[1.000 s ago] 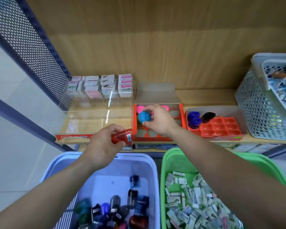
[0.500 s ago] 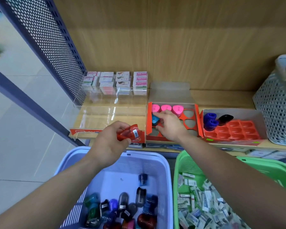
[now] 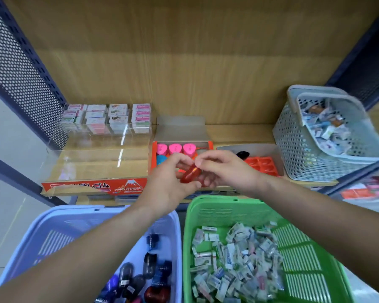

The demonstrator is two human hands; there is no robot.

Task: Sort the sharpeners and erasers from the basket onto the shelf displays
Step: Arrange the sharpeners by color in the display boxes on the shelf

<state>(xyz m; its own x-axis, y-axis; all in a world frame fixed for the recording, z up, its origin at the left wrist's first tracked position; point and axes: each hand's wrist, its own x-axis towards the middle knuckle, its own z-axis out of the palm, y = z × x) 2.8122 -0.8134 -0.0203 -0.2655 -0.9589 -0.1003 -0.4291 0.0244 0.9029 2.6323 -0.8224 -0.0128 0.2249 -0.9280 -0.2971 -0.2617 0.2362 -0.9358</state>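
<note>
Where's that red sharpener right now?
The red sharpener is in the middle of the view, held between both hands, the left hand and the right hand, just in front of the orange tray with the pink sharpeners.

I see a wood-grain back panel (image 3: 184, 62) rising behind a wooden shelf (image 3: 239, 132). Dark blue perforated metal side panels (image 3: 20, 68) frame it on both sides. Pale glossy floor tiles (image 3: 7, 204) show at the left, evenly lit.
</note>
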